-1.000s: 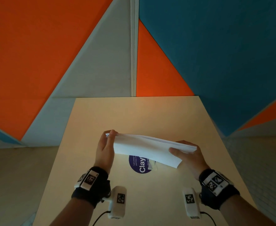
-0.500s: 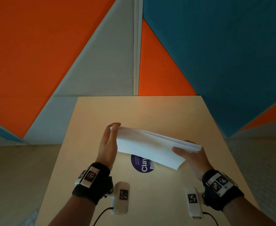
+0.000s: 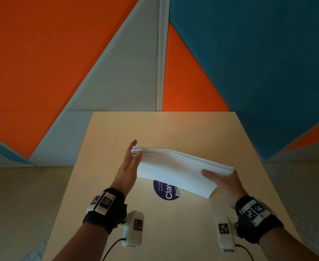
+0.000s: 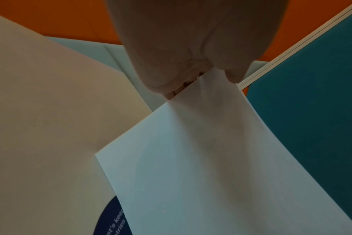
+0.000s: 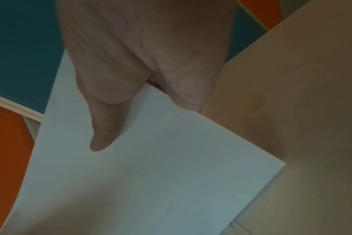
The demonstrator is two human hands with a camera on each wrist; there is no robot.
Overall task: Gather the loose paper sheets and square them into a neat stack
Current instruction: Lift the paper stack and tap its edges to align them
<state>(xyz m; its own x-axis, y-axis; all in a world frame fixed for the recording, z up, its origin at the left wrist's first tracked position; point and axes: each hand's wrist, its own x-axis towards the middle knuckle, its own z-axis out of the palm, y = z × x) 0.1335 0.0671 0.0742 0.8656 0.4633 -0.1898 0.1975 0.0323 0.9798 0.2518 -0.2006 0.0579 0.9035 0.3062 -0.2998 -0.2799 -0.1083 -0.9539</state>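
A stack of white paper sheets [image 3: 173, 170] is held in the air above the tan table [image 3: 164, 129], tilted down to the right. My left hand [image 3: 128, 166] stands upright at the stack's left end. Its fingers are straight and its palm presses that edge, where several sheet ends sit slightly uneven. My right hand [image 3: 224, 181] grips the right end, thumb on the near face and fingers behind. In the left wrist view the paper stack [image 4: 211, 159] runs out from between palm and thumb. In the right wrist view the thumb lies on the paper stack [image 5: 171, 174].
A round dark-blue sticker [image 3: 164, 191] with white lettering lies on the table under the stack. Orange, grey and teal wall panels [image 3: 249, 63] rise just behind the table's far edge. Floor lies to either side of the table.
My left fingers, earlier curled over the stack's top left corner, are straight now and lie flat against that end. The stack has risen slightly; the right hand keeps its grip.
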